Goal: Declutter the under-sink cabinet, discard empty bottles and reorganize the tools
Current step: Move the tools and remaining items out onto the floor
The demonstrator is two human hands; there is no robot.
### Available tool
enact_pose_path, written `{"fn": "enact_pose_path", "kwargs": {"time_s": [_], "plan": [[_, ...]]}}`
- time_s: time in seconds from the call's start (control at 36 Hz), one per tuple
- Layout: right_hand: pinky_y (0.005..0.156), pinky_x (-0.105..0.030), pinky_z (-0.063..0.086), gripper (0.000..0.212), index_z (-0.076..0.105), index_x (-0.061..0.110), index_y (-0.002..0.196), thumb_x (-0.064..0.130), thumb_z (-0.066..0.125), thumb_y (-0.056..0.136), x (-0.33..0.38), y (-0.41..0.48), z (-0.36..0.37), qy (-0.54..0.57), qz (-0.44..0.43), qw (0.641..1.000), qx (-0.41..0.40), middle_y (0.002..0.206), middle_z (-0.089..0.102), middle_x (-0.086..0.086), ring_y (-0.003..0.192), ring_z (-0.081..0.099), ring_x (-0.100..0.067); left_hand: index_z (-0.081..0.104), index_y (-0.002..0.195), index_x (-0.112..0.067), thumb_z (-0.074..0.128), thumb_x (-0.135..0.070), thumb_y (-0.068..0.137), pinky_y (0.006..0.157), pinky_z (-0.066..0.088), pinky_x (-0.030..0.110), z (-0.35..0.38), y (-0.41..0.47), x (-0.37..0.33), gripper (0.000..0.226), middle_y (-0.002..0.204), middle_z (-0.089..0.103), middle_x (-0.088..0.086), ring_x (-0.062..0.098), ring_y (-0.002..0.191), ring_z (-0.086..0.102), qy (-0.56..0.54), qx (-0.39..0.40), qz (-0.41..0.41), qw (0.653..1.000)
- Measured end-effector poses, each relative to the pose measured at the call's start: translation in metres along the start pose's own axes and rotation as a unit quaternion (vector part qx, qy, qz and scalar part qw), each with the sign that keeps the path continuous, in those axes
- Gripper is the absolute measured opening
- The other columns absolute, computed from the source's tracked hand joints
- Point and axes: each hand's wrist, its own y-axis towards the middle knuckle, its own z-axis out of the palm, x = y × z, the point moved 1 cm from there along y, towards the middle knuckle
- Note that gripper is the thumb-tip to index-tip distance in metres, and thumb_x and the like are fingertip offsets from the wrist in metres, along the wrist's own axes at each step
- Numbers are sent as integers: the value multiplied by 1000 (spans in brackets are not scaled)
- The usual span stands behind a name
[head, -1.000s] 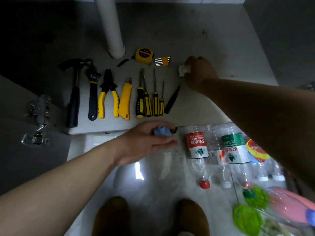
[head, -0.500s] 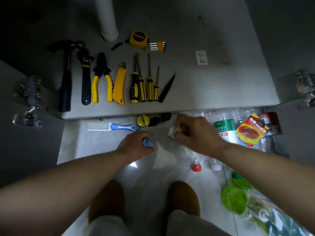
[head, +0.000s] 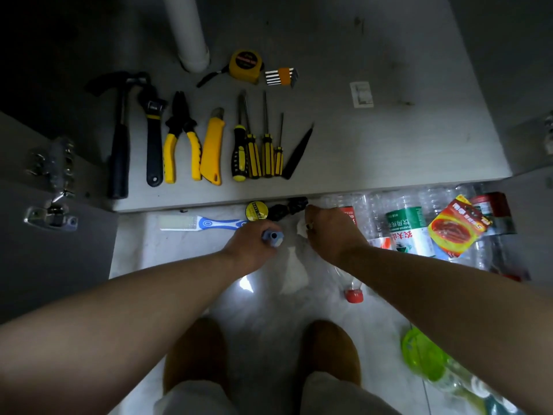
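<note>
Many tools (head: 212, 145) on grey cabinet floor (head: 389, 151)

- On the clear plastic bottle with a green and white label (head: 408, 232): red characters "农夫" on the white band, and white characters beginning "饮用" on the green band.
- On the round yellow-faced tape roll (head: 256, 211): dark lettering ending in "TAPE".
- On the red and orange snack packet (head: 457, 227): white characters too blurred to read.

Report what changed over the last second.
The right hand pulled back from the cabinet floor to beside the left hand, still pinching a white wad. The left hand kept its blue piece; the tools stayed put.
</note>
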Motion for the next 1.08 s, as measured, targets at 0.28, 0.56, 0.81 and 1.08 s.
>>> {"fn": "enact_pose_path", "kwargs": {"time_s": [0.28,0.56,0.81,1.08], "plan": [[72,-34,56,23,61,10,115,10,57,93,4,-18,-7,50,-16,998,-20,99,71,-14,86,68,-30,61,126,-19,54,-4,91,93,52,29,-5,-29,-13,39,124,54,5,17,107,59,72,-21,72,995],[72,-42,52,17,66,13,100,11,54,88,28,15,-97,70,-120,983,-120,96,64,-5,82,62,-24,59,112,-19,54,1,88,73,45,32,-100,-4,-90,32,114,45,-4,14,84,52,122,-159,241,950],[100,-48,48,48,51,17,139,17,60,92,34,111,-128,28,-44,997,-58,142,43,-8,125,47,-32,46,148,-23,53,-5,88,117,35,44,-176,75,-104,64,149,37,13,33,139,39,245,-173,178,937],[102,-38,42,79,20,18,159,3,58,91,37,171,-137,-68,-67,995,-6,166,13,-6,143,34,-36,14,162,-13,48,-8,100,125,19,38,-196,143,-119,71,169,8,15,34,155,13,338,-102,160,922]]}}
